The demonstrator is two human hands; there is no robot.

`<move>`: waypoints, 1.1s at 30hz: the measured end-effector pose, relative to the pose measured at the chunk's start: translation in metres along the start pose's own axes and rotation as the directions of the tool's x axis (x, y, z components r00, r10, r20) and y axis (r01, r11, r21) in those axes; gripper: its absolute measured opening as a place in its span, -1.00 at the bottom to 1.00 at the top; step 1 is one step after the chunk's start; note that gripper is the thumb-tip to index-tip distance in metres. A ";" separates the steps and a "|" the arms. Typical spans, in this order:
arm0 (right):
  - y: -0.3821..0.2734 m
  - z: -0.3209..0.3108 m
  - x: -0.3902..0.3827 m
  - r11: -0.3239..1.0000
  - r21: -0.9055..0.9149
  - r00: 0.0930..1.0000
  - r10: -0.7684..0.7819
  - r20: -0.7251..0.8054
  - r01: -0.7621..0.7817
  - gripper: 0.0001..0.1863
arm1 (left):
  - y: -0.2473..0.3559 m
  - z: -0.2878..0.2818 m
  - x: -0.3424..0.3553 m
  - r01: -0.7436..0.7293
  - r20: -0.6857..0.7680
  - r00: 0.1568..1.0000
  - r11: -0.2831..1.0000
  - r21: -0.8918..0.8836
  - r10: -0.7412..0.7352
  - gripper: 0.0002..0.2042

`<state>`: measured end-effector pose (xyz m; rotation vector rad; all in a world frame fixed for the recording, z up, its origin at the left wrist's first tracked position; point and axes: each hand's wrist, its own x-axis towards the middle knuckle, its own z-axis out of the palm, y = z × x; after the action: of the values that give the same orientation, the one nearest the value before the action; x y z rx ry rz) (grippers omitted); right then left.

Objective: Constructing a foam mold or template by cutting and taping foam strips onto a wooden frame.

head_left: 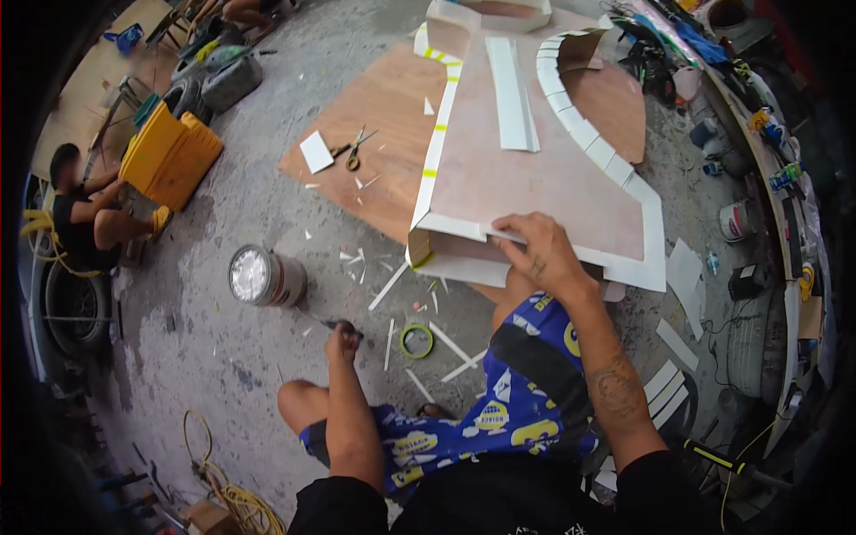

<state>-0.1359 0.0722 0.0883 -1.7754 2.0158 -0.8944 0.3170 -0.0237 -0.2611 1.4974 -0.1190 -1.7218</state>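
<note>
On the left a can (287,282) stands on the floor (214,348). Just to its right, the left hand (341,341) is closed round a dark tool (349,328), whose thin end points at the can; its kind is too small to tell. Far beyond lie scissors (355,158) on a brown board (357,125). Right of the left hand, tape (416,341) lies among cut strips (455,341). The panel (526,192) is right of centre, partly over the board, white edging (453,225) along its borders. At its near edge the right hand (541,250) has a narrow grip, fingers above and thumb below, seemingly pinching the edging. The step in hand looks like setting that edging; the next move likely calls for keeping the pinch steady and the edging flush while the tool is brought over.
</note>
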 end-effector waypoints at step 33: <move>0.013 0.004 -0.005 0.994 -0.015 0.993 -0.111 0.037 0.111 -0.71 | 0.095 0.240 -0.366 -0.165 0.410 0.700 0.426 0.890 -0.585 -0.45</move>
<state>-0.1425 0.0769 0.0766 -1.9151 1.9243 -0.8728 0.1395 0.0404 0.1449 1.4415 -1.5463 -2.5974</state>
